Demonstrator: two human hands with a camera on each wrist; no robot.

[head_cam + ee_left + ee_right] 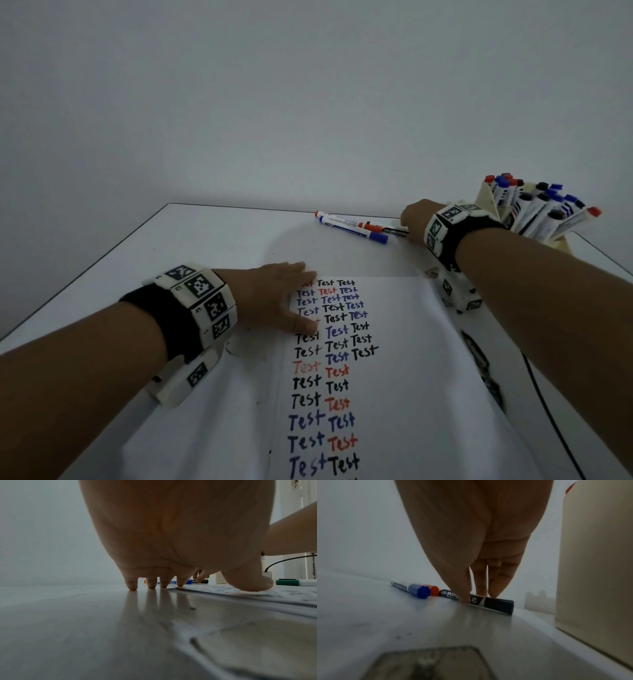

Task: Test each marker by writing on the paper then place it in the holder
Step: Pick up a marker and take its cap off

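A white paper (394, 377) covered with rows of "Test" in black, blue and red lies in front of me. My left hand (287, 298) rests flat on its top left corner, fingertips (132, 586) down on the table. My right hand (414, 219) reaches to the far edge of the table beside the holder (486, 202). Its thumb and fingers (481, 591) pinch a black marker (498, 605) that lies on the table. A blue marker (352, 230) and a red marker (346, 219) lie just left of it.
The cream holder (594, 561) at the far right is packed with several capped markers (537, 205). A green marker (295, 582) lies on the paper's right side. A black cable (548, 411) runs along the right. The table's back edge meets a grey wall.
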